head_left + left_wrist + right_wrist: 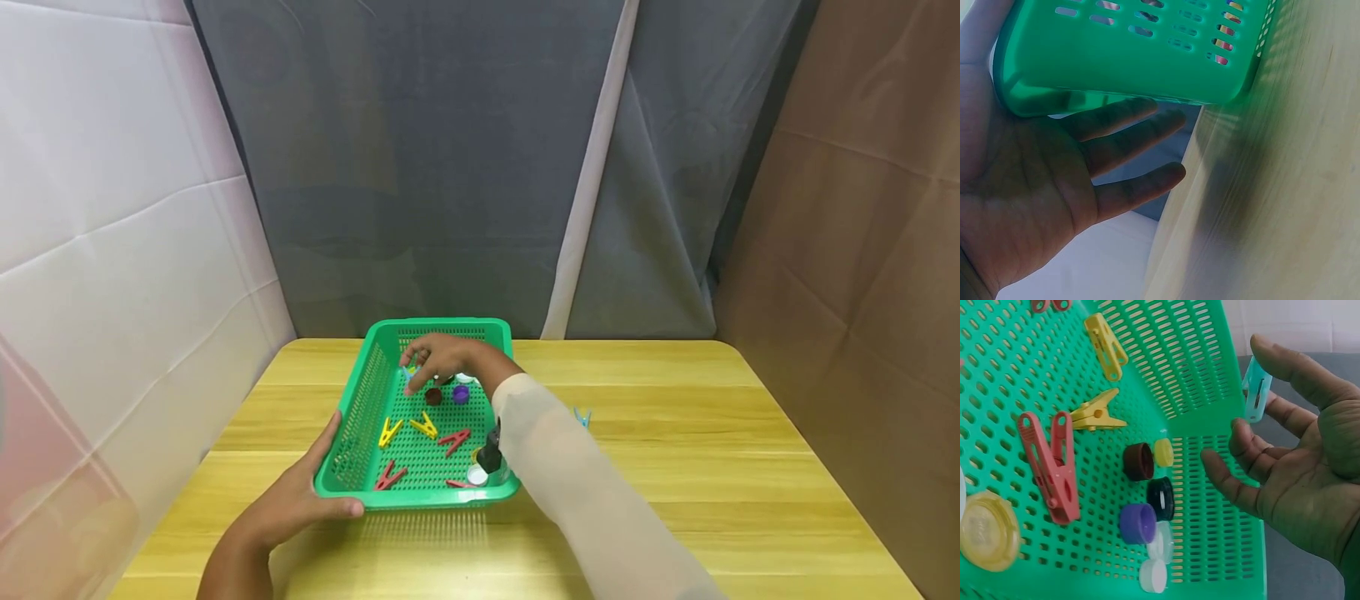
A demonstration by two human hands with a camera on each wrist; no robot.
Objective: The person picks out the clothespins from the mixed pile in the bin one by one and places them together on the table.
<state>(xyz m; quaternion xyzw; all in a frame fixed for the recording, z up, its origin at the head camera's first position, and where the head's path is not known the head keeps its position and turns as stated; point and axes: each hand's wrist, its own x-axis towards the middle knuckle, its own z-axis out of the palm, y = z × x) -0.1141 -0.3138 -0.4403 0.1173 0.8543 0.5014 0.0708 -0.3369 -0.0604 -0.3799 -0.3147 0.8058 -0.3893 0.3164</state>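
Note:
A green plastic basket [420, 500] stands on the wooden table. My left hand [300, 487] rests at its near left corner, thumb on the front rim; in the left wrist view several fingers stretch out straight beside the green wall. Over the far part of the basket, my right hand [444, 358] pinches a light blue clothespin [1257, 390] between thumb and index finger, the other fingers loosely bent. Inside lie yellow clothespins [424, 426] and red clothespins [454, 441]. Near the far end are bottle caps: brown [1139, 462], purple [1138, 524], black [1161, 498], yellow [1164, 452] and white [1153, 576].
Another light blue clothespin [582, 417] lies on the table [712, 467], right of the basket, beside my right forearm. A translucent yellow cap [989, 531] sits in the basket's near part. Grey cloth [435, 183] hangs behind the table, with cloth walls on both sides.

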